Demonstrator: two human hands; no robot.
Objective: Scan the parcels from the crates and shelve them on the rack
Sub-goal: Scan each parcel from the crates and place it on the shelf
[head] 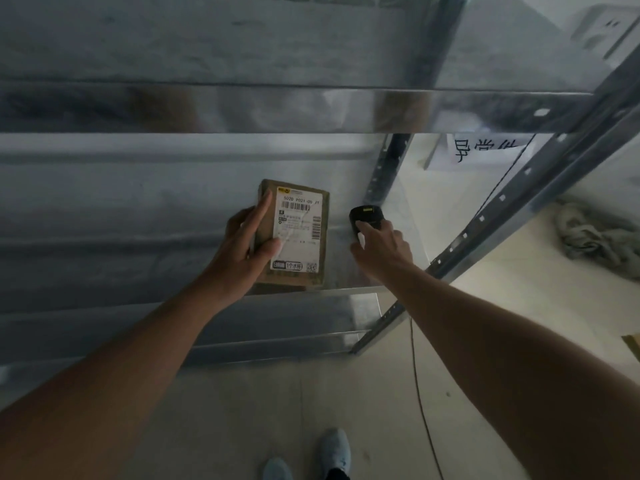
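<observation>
A metal rack (311, 109) of dull, reflective sheet steel fills the upper and left part of the view, its shelves running across in bands and its slotted uprights (502, 199) slanting down on the right. A crumpled grey cloth (595, 237) lies on the pale floor (346, 393) beyond the right upright, and a white sheet with dark handwritten characters (485, 150) shows behind the rack. A thin dark cable (420, 393) trails over the floor beside the right forearm. The tips of two light blue shoes (334, 452) appear at the bottom edge.

The parcel (294, 233) is a small, flat, rectangular cardboard box, brown and slightly worn at the corners. A white shipping label covers most of its upper face, printed with barcodes, a code line at the top and a black strip near the lower edge. It is held over the right end of a rack shelf, close above the metal surface; whether it touches the shelf cannot be told.

The left hand (249, 244) holds the parcel from its left side, the thumb pressed on the label and the fingers (261, 209) curled around the box's left edge. Just to the right, apart from the parcel, the right hand (381, 247) grips a small black scanner (365, 220), its fingers wrapped around the body and the forefinger laid along the top. The scanner's rounded head points away from the person, toward the back of the shelf.
</observation>
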